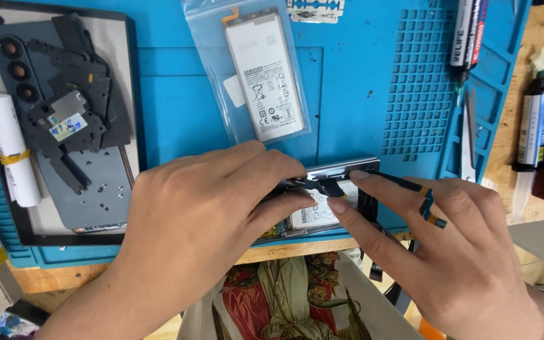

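- A blue silicone work mat [347, 82] is covering most of a wooden bench [539, 69]; everything below is placed relative to this mat.
- A grid of small square pockets [413, 82] is filling the mat's right part, and the bench wood is showing past the mat's right and near edges.
- A clear plastic bag holding a white, labelled spare battery [264, 75] is lying at the mat's upper middle, tilted slightly.
- A dark tray carrying a grey phone back cover [83, 182] and loose black inner plates [73, 110] is sitting at the mat's left end, with a white paper roll [11, 148] banded in yellow beside it.
- Two dark tubes with red and white labels [469, 31] are resting along the mat's right rim; a black bottle with a blue label [534, 123] is standing just off that rim on the wood.
- The opened phone [341, 189], silver-framed with its white battery exposed, is lying at the mat's near edge, between both hands.
- The left hand [203, 220] is arching over the phone, thumb and forefinger pinching a small dark part at its frame.
- The right hand [454, 252] is spreading loosely, forefinger and thumb tips pressing on the phone, a black flex strip [426, 201] with orange ends lying across its fingers.
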